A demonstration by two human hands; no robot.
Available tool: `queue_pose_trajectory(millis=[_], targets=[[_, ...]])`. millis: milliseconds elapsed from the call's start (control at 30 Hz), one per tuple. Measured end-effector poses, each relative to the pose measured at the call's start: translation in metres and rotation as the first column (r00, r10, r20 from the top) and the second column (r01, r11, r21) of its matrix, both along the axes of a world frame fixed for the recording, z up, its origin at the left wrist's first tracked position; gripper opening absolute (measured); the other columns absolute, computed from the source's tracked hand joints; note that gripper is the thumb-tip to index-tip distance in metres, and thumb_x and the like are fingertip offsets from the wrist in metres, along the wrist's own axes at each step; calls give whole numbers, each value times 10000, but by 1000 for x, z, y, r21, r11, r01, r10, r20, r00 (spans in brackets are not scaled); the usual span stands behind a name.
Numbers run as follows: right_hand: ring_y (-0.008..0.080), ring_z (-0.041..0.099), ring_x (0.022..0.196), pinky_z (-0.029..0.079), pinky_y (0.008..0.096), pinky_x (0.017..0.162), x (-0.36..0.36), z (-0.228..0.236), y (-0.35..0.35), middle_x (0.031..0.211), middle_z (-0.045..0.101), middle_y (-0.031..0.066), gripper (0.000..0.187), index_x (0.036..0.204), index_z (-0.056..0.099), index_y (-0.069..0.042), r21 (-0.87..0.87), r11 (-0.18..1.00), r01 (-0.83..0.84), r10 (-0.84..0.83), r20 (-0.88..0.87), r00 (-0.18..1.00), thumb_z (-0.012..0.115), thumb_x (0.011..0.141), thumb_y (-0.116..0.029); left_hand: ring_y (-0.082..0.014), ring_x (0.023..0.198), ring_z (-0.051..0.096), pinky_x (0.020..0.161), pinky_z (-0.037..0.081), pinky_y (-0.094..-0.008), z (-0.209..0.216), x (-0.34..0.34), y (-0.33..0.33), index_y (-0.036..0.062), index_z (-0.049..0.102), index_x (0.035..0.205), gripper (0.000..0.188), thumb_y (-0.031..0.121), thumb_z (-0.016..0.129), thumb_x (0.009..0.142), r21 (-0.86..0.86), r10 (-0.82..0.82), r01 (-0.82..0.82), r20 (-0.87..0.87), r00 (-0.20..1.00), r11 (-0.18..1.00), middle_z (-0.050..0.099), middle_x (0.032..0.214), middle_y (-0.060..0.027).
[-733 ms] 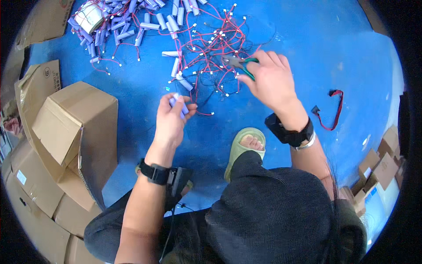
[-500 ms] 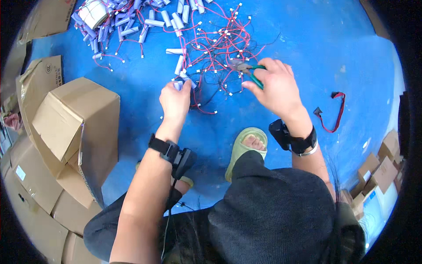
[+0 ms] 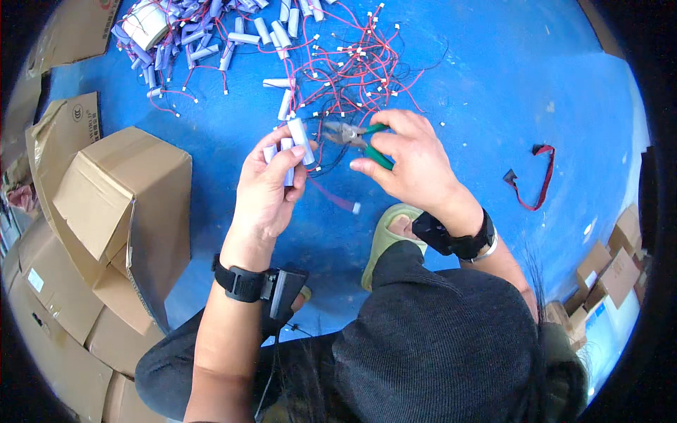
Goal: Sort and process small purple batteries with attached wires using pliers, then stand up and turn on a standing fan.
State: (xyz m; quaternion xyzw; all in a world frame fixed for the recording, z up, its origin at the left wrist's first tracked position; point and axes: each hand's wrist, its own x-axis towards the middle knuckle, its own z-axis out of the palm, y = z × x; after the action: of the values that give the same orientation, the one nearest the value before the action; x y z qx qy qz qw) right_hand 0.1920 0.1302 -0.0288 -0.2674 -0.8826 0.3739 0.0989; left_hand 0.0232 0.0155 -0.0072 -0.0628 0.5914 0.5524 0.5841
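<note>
My left hand [image 3: 262,187] is closed round three light-purple cylindrical battery cells [image 3: 301,141], the thumb pressing across them. A blurred wire with a white connector [image 3: 356,208] trails just right of these cells. In my right hand [image 3: 416,162] is a pair of pliers [image 3: 350,135] with green handles. Their metal jaws are parted and point left, close to the held cells. It is unclear whether the jaws touch any wire. Beyond both hands lies a tangle of red and black wires [image 3: 367,70] with small white connectors.
Many purple cells [image 3: 204,51] are heaped at the far left beside a white roll-like object [image 3: 146,25]. An opened cardboard box [image 3: 159,169] stands at my left. A red and black strap [image 3: 546,176] lies on the blue floor [image 3: 508,92] at right. More cardboard [image 3: 613,275] is stacked lower right.
My left hand has come nearer and lifted the cells off the floor area. My right hand has brought the pliers left and nearer, toward the left hand.
</note>
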Motion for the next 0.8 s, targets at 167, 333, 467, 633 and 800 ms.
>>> queue_pose_trajectory(millis=[167,333,467,633,800], targets=[[307,554,859,436,397,754,-4,10,10,912,577,123,309,720,623,-32,-219,975,-34,42,30,999,689,706,-333,-48,504,430,397,295,-178,5,0,-1,26,531,1071,285,75,615,803,52,-173,187,-200,964,981,582,823,-38],[311,567,833,451,402,725,-3,13,13,907,583,139,332,694,601,-12,-258,961,-100,106,9,994,684,709,-333,-57,573,476,478,362,-191,13,2,4,37,575,1059,271,43,633,794,-44,-303,309,-366,880,950,578,799,-15],[305,568,820,457,398,708,-5,17,16,891,580,130,331,683,591,-12,-301,944,-135,143,4,990,683,712,-329,-146,728,584,647,468,-259,8,-4,-1,30,602,1039,275,21,651,768,-86,-403,498,-711,575,863,621,850,-52],[291,566,785,450,409,664,-4,16,21,801,557,85,327,653,559,-28,-271,941,-204,210,-9,978,681,712,-325,-199,802,611,716,470,-287,15,-4,5,29,618,1000,246,14,647,756,-148,-426,599,-833,354,787,629,879,-96],[212,546,707,412,369,610,-9,13,4,725,518,19,212,635,553,-107,250,967,-55,48,36,998,664,681,-281,-180,694,624,627,470,-284,23,7,11,28,637,958,194,103,646,779,-374,-570,533,-777,267,759,643,771,-94]])
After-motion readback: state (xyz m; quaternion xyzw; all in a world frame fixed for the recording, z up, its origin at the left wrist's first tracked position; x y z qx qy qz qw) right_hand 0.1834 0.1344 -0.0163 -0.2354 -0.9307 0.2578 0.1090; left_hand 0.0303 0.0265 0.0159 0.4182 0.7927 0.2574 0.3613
